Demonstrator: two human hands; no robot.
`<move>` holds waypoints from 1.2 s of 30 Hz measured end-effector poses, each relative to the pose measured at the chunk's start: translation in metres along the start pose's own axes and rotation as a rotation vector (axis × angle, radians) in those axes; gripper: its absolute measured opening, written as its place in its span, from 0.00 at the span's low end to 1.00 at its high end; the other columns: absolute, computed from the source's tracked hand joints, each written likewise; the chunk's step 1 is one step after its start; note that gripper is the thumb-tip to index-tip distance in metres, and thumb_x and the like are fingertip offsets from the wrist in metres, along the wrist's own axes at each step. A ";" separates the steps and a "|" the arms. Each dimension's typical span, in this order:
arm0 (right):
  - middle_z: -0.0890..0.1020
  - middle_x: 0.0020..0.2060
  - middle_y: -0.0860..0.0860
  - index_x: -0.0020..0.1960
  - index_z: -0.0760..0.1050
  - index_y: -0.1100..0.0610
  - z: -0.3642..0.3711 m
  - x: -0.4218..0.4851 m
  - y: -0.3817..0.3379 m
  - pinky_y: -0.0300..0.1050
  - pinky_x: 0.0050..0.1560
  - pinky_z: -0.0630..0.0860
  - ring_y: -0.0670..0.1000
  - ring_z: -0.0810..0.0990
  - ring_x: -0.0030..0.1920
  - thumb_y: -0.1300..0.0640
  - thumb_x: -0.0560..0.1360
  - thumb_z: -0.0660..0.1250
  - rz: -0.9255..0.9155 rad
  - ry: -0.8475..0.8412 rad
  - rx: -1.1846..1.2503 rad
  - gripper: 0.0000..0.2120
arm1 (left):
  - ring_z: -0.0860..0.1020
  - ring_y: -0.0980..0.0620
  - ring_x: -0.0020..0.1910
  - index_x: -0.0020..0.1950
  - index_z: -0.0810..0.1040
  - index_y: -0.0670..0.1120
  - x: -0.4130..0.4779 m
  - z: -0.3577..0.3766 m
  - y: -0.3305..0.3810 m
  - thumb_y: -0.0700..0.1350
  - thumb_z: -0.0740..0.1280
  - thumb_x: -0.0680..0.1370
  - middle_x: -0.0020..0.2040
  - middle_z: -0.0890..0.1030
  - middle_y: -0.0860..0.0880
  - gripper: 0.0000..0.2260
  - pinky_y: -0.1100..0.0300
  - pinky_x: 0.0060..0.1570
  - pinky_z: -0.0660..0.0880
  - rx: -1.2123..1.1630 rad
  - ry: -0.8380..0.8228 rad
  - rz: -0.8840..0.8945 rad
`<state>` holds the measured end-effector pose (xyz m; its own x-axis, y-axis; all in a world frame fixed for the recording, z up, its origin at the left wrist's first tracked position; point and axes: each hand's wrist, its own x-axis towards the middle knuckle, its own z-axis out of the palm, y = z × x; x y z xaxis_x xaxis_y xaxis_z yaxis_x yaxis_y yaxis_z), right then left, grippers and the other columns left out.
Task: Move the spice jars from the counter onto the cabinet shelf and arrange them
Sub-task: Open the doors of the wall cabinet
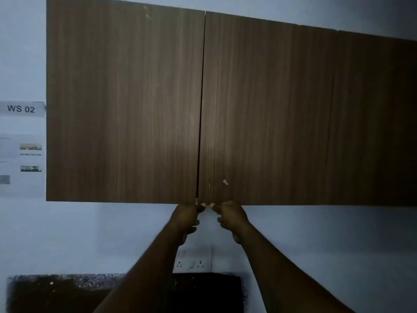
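We face a wall cabinet (225, 98) faced in dark brown wood-grain laminate, its vertical streaks smooth with a faint sheen; small pale chips mark the right door (268, 109) near its lower edge. The wall (316, 233) behind looks painted, flat and matt. A paper label (21, 108) and printed sheets (21, 163) hang at left. Below, a white plastic socket plate (191, 264) sits above a speckled, stone-like counter edge (67, 280).

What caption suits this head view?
Both hands, left hand and right hand, grip the bottom edges of closed cabinet doors.
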<state>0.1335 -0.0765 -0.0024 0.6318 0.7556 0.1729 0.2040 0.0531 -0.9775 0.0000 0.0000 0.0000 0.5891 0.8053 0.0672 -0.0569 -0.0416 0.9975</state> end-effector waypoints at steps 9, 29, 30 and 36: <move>0.82 0.56 0.53 0.58 0.81 0.57 0.008 0.019 0.012 0.48 0.54 0.79 0.55 0.82 0.58 0.58 0.79 0.67 0.218 0.037 0.690 0.09 | 0.79 0.41 0.58 0.58 0.81 0.46 0.028 0.013 -0.014 0.45 0.66 0.80 0.58 0.82 0.45 0.09 0.42 0.56 0.79 -0.425 -0.024 -0.127; 0.77 0.59 0.50 0.63 0.72 0.52 -0.009 -0.090 -0.048 0.51 0.56 0.77 0.53 0.75 0.60 0.40 0.75 0.69 -0.494 0.722 -0.702 0.23 | 0.83 0.44 0.53 0.59 0.81 0.44 -0.042 0.019 0.018 0.47 0.65 0.82 0.53 0.85 0.44 0.11 0.50 0.50 0.82 -0.306 -0.058 0.113; 0.77 0.57 0.49 0.61 0.73 0.52 -0.007 -0.099 -0.060 0.49 0.53 0.76 0.51 0.74 0.58 0.43 0.76 0.70 -0.641 0.676 -0.758 0.19 | 0.84 0.43 0.52 0.59 0.81 0.44 -0.049 0.021 0.019 0.48 0.66 0.81 0.52 0.86 0.44 0.11 0.48 0.51 0.83 -0.308 -0.076 0.122; 0.80 0.54 0.52 0.57 0.81 0.55 -0.009 -0.138 -0.105 0.53 0.51 0.73 0.56 0.73 0.55 0.56 0.72 0.71 -1.005 0.566 -1.483 0.13 | 0.85 0.44 0.41 0.49 0.81 0.42 -0.086 0.037 0.039 0.39 0.63 0.81 0.44 0.85 0.42 0.07 0.48 0.43 0.84 0.065 -0.130 0.268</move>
<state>0.0314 -0.1926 0.0779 -0.0429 0.5123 0.8577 0.8081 -0.4870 0.3313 -0.0232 -0.0922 0.0337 0.6584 0.6783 0.3263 -0.1754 -0.2833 0.9428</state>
